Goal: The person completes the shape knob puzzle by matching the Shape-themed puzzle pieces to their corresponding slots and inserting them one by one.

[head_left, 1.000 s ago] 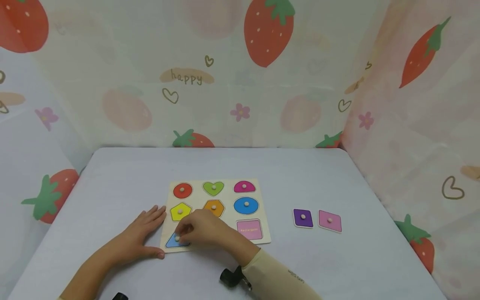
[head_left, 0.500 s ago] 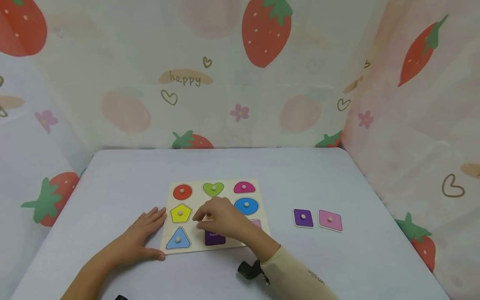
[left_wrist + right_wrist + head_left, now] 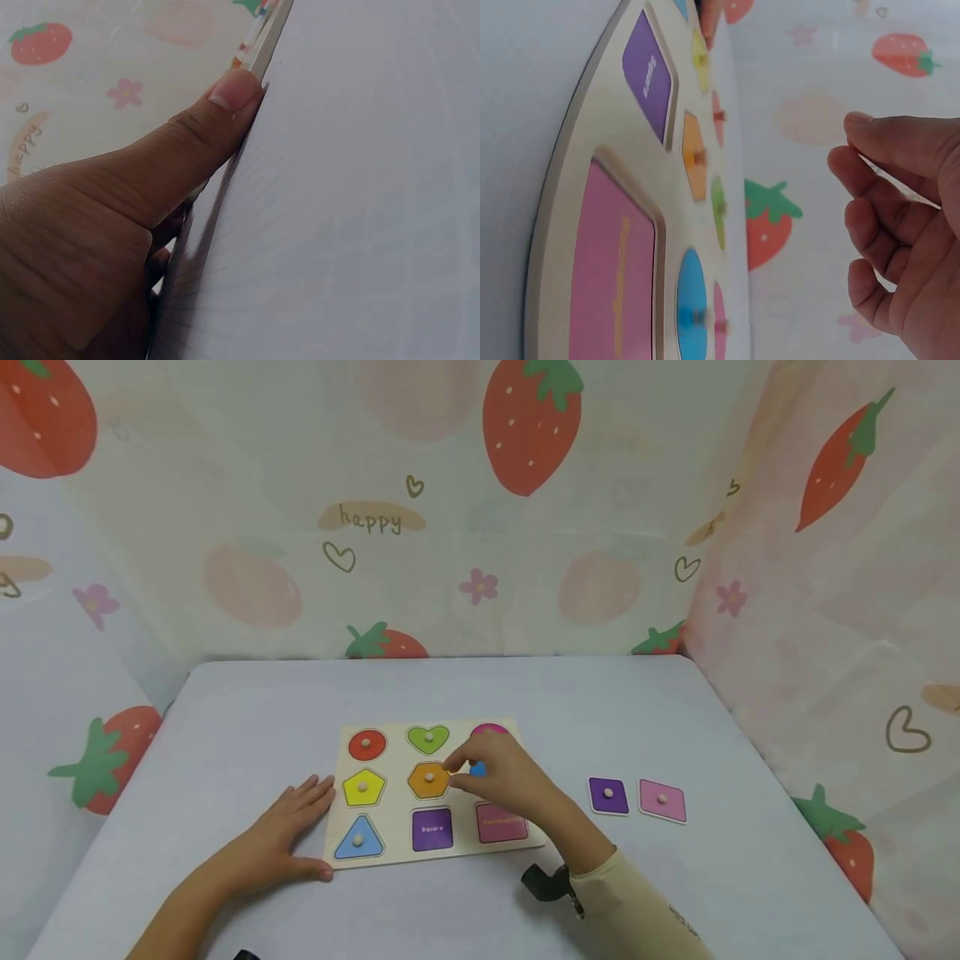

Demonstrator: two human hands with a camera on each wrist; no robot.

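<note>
The puzzle board lies flat at the lower center of the head view, its far edge well apart from the back edge of the table. Bare surface separates its right edge from the purple square piece and pink rectangular piece, lower right. The long axis runs left to right; printed lettering reads upright. The left hand, fingers extended, rests at the left edge. The right hand, fingers loosely curled and holding nothing, is above the right column.

From here it's a screened-off booth: pale, strawberry-printed sheets wall three sides of a white, cloth-covered tabletop.
</note>
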